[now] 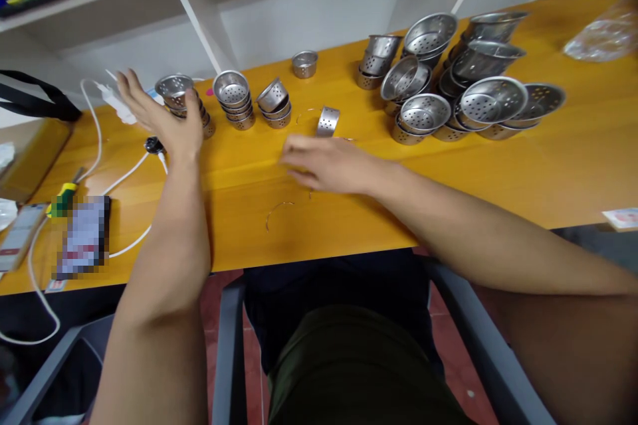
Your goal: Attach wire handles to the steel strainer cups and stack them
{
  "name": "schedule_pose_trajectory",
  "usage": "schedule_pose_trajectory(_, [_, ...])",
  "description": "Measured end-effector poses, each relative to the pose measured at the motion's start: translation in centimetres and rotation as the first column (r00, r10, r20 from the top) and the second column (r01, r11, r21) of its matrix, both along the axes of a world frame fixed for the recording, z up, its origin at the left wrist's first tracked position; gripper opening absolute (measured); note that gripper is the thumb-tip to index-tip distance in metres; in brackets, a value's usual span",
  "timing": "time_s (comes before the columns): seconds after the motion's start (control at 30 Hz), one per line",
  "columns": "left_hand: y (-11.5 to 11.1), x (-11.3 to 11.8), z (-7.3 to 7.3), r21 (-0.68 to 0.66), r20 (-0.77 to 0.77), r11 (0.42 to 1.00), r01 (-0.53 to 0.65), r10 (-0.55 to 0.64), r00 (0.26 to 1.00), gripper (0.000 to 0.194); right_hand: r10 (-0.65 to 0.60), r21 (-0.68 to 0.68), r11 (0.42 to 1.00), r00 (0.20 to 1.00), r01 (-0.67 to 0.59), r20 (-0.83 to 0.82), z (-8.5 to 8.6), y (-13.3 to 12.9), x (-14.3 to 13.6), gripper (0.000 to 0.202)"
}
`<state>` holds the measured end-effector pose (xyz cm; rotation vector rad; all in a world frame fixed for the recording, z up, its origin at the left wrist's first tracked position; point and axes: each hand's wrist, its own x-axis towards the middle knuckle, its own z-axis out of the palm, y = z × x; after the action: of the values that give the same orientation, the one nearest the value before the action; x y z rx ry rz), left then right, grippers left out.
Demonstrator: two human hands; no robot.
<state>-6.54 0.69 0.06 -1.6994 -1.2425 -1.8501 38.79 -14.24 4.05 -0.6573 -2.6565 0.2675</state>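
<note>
My left hand [167, 116] is raised with its fingers spread, holding nothing. It is in front of the leftmost stack of perforated metal cups [174, 87], hiding part of it. Over the middle of the table, my right hand [323, 163] has loosely bent fingers, slightly blurred, with no object visible in them. Just beyond it a small perforated metal cup [328, 121] lies on its side. A thin curved wire [279, 209] rests on the table nearer to me. Another thin wire [305, 111] lies beside the tipped cup, and a short wire bit shows under my right thumb.
Two shorter cup stacks [233, 89] [274, 103] and a single cup [304, 64] stand toward the back. Several larger perforated cups [493, 103] are piled at right. White cables [127, 176], a screwdriver [64, 199] and a blurred-out item [82, 239] lie at left.
</note>
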Motion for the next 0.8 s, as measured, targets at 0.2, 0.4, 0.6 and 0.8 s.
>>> schedule_pose_trajectory(0.2, [-5.2, 10.0, 2.3, -0.341, -0.229, 0.907, 0.249, -0.337, 0.913, 0.078, -0.360, 0.099, 0.923, 0.925, 0.372, -0.123, 0.2, 5.0, 5.6, 0.037])
schedule_pose_trajectory(0.4, [-5.4, 15.9, 0.9, -0.624, -0.253, 0.760, 0.180, -0.415, 0.874, 0.068, -0.379, -0.037, 0.925, 0.924, 0.377, -0.047, -0.1, 7.4, 7.3, 0.017])
schedule_pose_trajectory(0.6, [-5.4, 16.8, 0.8, -0.632, -0.286, 0.768, 0.100, -0.351, 0.891, 0.046, -0.371, -0.058, 0.923, 0.919, 0.382, 0.135, -0.3, 8.1, 7.2, 0.008])
schedule_pose_trajectory(0.8, [-7.4, 17.6, 2.5, -0.560, -0.421, 0.828, 0.003, -0.287, 0.860, 0.037, -0.329, -0.057, 0.941, 0.941, 0.334, 0.078, 1.0, 7.3, 6.8, 0.011])
